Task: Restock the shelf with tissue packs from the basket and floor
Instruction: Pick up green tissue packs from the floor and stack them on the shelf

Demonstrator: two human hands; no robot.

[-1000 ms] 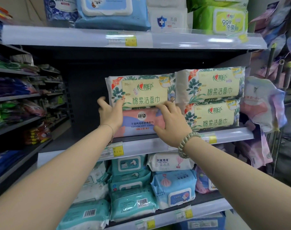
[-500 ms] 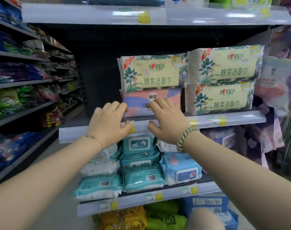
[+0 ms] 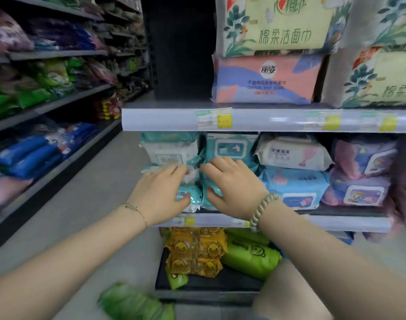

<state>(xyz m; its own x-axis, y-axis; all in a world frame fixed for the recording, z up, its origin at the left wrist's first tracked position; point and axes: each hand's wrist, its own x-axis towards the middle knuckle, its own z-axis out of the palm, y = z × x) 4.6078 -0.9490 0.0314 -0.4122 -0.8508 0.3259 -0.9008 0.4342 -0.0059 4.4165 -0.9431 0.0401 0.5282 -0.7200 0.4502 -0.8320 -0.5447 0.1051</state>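
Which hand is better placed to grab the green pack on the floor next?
Left, probably: the green pack lies below the left forearm, and the left hand rests open on the teal packs. The right hand must cross over.

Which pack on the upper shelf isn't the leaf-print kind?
The pink-and-blue cotton towel pack, beneath the left leaf-print pack; the others are cream with green leaves.

Grey floor (image 3: pixel 93 192) stretches left of the left hand (image 3: pixel 160 195), down an aisle flanked by dark side racks (image 3: pixel 58 99). Above the hand, the shelf (image 3: pixel 162 118) has a pale front edge with yellow price tags (image 3: pixel 224 121); a black back panel (image 3: pixel 181 54) stands higher up.
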